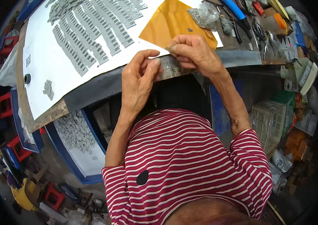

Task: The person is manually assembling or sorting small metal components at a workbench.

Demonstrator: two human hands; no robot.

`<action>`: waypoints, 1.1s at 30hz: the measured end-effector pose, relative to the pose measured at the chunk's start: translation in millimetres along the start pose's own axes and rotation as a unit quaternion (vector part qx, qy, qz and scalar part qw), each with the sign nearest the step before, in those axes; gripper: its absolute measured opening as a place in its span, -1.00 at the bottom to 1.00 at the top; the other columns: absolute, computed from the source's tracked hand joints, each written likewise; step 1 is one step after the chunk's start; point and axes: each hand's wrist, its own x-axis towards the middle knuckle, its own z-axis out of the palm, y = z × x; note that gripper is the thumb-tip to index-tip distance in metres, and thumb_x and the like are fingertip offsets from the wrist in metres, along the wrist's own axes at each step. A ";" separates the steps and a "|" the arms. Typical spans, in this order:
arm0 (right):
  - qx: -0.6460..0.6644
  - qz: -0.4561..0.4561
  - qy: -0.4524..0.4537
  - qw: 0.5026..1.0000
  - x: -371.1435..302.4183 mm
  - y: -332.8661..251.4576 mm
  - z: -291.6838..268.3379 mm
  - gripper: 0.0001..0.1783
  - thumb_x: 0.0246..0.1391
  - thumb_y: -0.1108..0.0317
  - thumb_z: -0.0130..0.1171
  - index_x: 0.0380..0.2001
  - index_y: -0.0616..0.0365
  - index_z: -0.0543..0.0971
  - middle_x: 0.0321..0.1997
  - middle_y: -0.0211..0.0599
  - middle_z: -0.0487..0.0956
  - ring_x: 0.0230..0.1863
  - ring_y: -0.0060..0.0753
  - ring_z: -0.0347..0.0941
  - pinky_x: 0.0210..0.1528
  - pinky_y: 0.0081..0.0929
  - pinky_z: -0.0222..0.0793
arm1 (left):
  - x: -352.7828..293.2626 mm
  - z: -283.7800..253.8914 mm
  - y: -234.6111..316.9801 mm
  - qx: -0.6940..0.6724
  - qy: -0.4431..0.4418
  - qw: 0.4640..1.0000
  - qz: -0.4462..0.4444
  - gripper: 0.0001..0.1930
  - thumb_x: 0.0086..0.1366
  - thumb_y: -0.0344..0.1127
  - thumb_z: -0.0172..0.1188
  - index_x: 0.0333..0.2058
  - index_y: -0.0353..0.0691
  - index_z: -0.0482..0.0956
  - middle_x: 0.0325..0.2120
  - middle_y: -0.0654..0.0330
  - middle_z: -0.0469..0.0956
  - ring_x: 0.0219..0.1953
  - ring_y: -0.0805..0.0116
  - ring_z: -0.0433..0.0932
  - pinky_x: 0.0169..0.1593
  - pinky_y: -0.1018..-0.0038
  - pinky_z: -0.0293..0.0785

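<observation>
Strip of small grey parts (171, 67), centre of frame, at the near edge of the desk (237, 58). Both hands on it. Left hand (139, 80) just left of centre: thumb and forefinger pinch the strip's left end, other fingers loosely curled, back of hand to camera. Right hand (193, 52) above and right of it: fingertips bunched down on the strip's top edge, gripping it, wrist bent. Forearms rise from the red-and-white striped shirt (181, 165) filling the lower middle.

Directly behind the right hand, an orange-yellow sheet (166, 22) lies on the desk; the hand covers its lower corner. A clear bag of small parts (203, 15) sits at its right edge. Upper left: white sheet (46, 48) carrying rows of grey strips (95, 30), plus a small loose cluster (47, 89) near its left edge. Upper right: blue-handled tool (234, 8) and pliers among clutter, details too small to tell.

Below the desk, left: blue-rimmed tray (77, 135) of loose grey pieces. Right: pale slatted basket (268, 122).
</observation>
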 end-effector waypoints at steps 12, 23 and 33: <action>-0.200 -0.085 -0.013 0.976 1.1 7.6 13.8 -0.83 -0.01 0.35 0.03 -0.46 0.27 0.45 -0.64 -0.54 0.33 -0.59 -0.72 0.20 -0.56 -0.68 0.16 | 1.5 -3.9 -10.9 0.007 0.036 0.999 0.026 -0.92 0.17 -0.48 0.07 -0.35 -0.35 0.47 -0.60 0.29 0.47 -0.58 0.66 0.38 -0.51 0.73 0.31; -0.117 -0.054 -0.023 0.991 0.4 8.6 19.3 -0.84 0.05 0.38 0.01 -0.42 0.28 0.45 -0.65 -0.53 0.34 -0.62 -0.76 0.21 -0.65 -0.74 0.12 | -1.1 -8.4 -19.6 0.139 0.094 0.973 0.161 -0.92 0.07 -0.55 0.15 -0.41 -0.34 0.48 -0.60 0.22 0.48 -0.58 0.55 0.39 -0.47 0.63 0.33; 0.075 0.021 -0.123 0.989 2.1 21.7 22.8 -0.76 0.12 0.26 0.01 -0.35 0.27 0.43 -0.56 -0.49 0.32 -0.67 -0.82 0.08 -0.74 -0.86 -0.03 | -4.0 -14.9 -22.2 0.202 0.125 0.912 0.333 -0.87 -0.04 -0.65 0.17 -0.46 -0.34 0.52 -0.51 0.16 0.47 -0.49 0.39 0.46 -0.45 0.59 0.36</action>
